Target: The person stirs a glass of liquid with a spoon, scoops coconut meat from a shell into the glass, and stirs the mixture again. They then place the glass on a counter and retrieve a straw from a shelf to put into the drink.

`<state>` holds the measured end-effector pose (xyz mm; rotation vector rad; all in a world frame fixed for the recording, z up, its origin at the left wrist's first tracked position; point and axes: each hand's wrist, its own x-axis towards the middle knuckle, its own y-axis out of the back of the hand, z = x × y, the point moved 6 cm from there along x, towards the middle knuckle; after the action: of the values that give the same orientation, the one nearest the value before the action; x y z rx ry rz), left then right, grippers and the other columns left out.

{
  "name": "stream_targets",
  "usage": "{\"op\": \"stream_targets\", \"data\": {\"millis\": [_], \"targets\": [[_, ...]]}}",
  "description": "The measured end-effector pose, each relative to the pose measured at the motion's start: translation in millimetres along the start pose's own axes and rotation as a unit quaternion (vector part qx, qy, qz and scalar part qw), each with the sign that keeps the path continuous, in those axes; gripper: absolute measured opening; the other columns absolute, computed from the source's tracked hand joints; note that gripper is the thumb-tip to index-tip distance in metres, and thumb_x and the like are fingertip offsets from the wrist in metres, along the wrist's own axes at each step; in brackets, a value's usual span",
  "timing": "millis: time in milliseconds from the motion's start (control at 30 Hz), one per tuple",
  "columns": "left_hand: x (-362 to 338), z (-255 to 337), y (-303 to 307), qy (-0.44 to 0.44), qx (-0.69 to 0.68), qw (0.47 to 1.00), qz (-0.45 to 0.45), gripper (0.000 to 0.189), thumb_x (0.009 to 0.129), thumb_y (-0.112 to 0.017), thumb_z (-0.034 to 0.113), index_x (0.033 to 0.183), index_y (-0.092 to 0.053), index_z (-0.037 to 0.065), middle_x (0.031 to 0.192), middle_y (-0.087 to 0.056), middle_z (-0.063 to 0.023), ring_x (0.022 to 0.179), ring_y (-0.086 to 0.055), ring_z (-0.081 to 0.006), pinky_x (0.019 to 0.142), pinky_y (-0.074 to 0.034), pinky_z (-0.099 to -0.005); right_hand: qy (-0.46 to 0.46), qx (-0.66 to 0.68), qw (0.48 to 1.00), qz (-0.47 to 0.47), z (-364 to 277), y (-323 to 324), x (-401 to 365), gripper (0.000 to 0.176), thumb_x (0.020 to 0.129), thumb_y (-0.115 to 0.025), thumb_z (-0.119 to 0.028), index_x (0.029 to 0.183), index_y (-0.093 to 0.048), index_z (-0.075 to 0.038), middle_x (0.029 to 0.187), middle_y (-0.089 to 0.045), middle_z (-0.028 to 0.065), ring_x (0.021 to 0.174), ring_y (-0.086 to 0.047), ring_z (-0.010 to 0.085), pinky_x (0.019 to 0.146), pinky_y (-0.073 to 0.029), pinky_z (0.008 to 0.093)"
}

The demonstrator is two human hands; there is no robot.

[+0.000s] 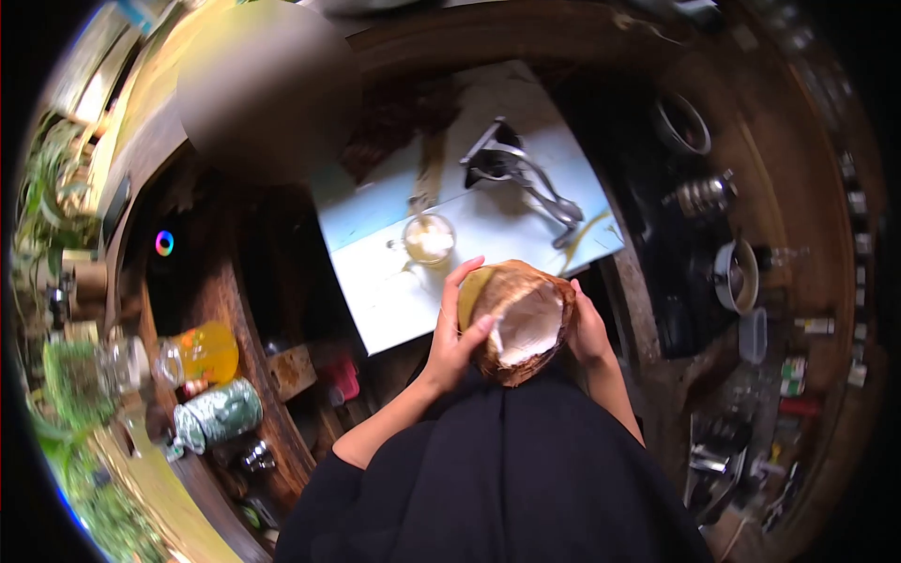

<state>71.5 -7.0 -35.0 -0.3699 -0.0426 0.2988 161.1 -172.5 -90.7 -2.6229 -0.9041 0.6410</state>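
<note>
Between my two hands is an opened coconut (530,328), its brown fibrous husk outside and white flesh showing in the hollow that faces me. My left hand (458,333) grips its left side, the thumb by the opening's rim. Round the right side curls my right hand (588,328), its fingers partly hidden behind the husk. Just beyond, on the white table (375,305), stands a glass mug (429,238) with pale, whitish contents. A metal hand press (511,169) with long handles lies farther back on the table, apart from both hands.
At the left, a wooden ledge holds a jar of orange liquid (208,353) and a green-patterned jar (218,415). Along the right stand a white pot (736,276), a bowl (683,124) and a clear plastic container (753,336). A blurred round patch covers the upper left.
</note>
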Motion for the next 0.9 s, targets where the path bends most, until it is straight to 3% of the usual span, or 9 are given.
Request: {"op": "stream_targets", "data": {"millis": [67, 267, 333, 433, 600, 733, 800, 833, 900], "targets": [[2, -30, -15, 0.055, -0.073, 0.996, 0.006, 0.061, 0.082, -0.050, 0.026, 0.133, -0.026, 0.003, 0.130, -0.034, -0.0125, 0.123, -0.033, -0.0221, 0.103, -0.023, -0.0322, -0.031, 0.138, 0.990, 0.027, 9, 20, -25, 0.046, 0.098, -0.025, -0.030, 0.128, -0.038, 0.003, 0.128, -0.046, 0.0124, 0.118, -0.044, 0.0191, 0.100, -0.033, 0.0325], [7, -76, -107, 0.108, -0.077, 0.990, -0.050, 0.068, 0.081, -0.050, 0.034, 0.136, -0.022, 0.006, 0.133, -0.030, -0.0142, 0.125, -0.029, -0.0231, 0.105, -0.019, -0.0332, 0.035, 0.231, 0.962, 0.140, 10, 76, -95, 0.040, 0.097, -0.034, -0.027, 0.127, -0.041, 0.000, 0.126, -0.049, 0.0072, 0.114, -0.046, 0.0140, 0.098, -0.034, 0.0292], [5, -115, -137, 0.133, -0.068, 0.984, -0.099, 0.068, 0.081, -0.051, 0.034, 0.136, -0.022, 0.006, 0.133, -0.031, -0.0135, 0.126, -0.028, -0.0221, 0.105, -0.019, -0.0330, 0.067, 0.211, 0.957, 0.189, 11, 109, -128, 0.043, 0.096, -0.035, -0.031, 0.127, -0.041, -0.001, 0.126, -0.049, 0.0089, 0.117, -0.045, 0.0183, 0.101, -0.032, 0.0332], [-5, -146, -212, 0.262, -0.110, 0.938, -0.197, 0.061, 0.084, -0.048, 0.031, 0.135, -0.025, 0.005, 0.134, -0.033, -0.0100, 0.127, -0.027, -0.0198, 0.105, -0.020, -0.0311, 0.100, 0.276, 0.914, 0.279, 16, 158, -187, 0.040, 0.095, -0.039, -0.029, 0.124, -0.045, -0.002, 0.123, -0.052, 0.0073, 0.113, -0.048, 0.0162, 0.097, -0.035, 0.0312], [-38, -205, -330, 0.328, -0.026, 0.876, -0.352, 0.064, 0.088, -0.047, 0.035, 0.138, -0.022, 0.004, 0.137, -0.032, -0.0113, 0.129, -0.025, -0.0194, 0.106, -0.016, -0.0301, 0.145, 0.382, 0.804, 0.432, 41, 237, -286, 0.042, 0.092, -0.046, -0.032, 0.123, -0.046, -0.003, 0.123, -0.051, 0.0067, 0.114, -0.047, 0.0165, 0.096, -0.036, 0.0307], [-61, -257, -406, 0.361, 0.060, 0.830, -0.421, 0.065, 0.090, -0.045, 0.036, 0.141, -0.018, 0.006, 0.140, -0.029, -0.0122, 0.131, -0.022, -0.0199, 0.106, -0.015, -0.0288, 0.209, 0.275, 0.786, 0.512, 44, 306, -356, 0.046, 0.091, -0.048, -0.034, 0.125, -0.044, -0.003, 0.124, -0.050, 0.0068, 0.116, -0.045, 0.0183, 0.098, -0.034, 0.0327], [-79, -288, -435, 0.528, 0.063, 0.759, -0.377, 0.062, 0.091, -0.043, 0.036, 0.140, -0.020, 0.007, 0.138, -0.032, -0.0118, 0.129, -0.026, -0.0206, 0.105, -0.019, -0.0295, 0.215, 0.252, 0.765, 0.553, 50, 341, -379, 0.046, 0.091, -0.049, -0.033, 0.125, -0.045, -0.002, 0.124, -0.050, 0.0064, 0.115, -0.045, 0.0179, 0.099, -0.033, 0.0318], [-75, -304, -456, 0.451, 0.074, 0.789, -0.410, 0.059, 0.092, -0.042, 0.036, 0.140, -0.022, 0.007, 0.132, -0.038, -0.0105, 0.123, -0.033, -0.0203, 0.101, -0.025, -0.0305, 0.221, 0.228, 0.756, 0.573, 44, 356, -389, 0.046, 0.091, -0.049, -0.033, 0.124, -0.046, -0.002, 0.123, -0.050, 0.0062, 0.116, -0.045, 0.0173, 0.099, -0.032, 0.0310], [-75, -331, -489, 0.411, 0.108, 0.807, -0.411, 0.058, 0.092, -0.042, 0.036, 0.138, -0.024, 0.007, 0.130, -0.039, -0.0107, 0.121, -0.035, -0.0204, 0.100, -0.027, -0.0298, 0.222, 0.213, 0.739, 0.599, 46, 391, -401, 0.050, 0.090, -0.051, -0.035, 0.128, -0.041, -0.004, 0.127, -0.046, 0.0057, 0.118, -0.042, 0.0173, 0.098, -0.033, 0.0317]]}}
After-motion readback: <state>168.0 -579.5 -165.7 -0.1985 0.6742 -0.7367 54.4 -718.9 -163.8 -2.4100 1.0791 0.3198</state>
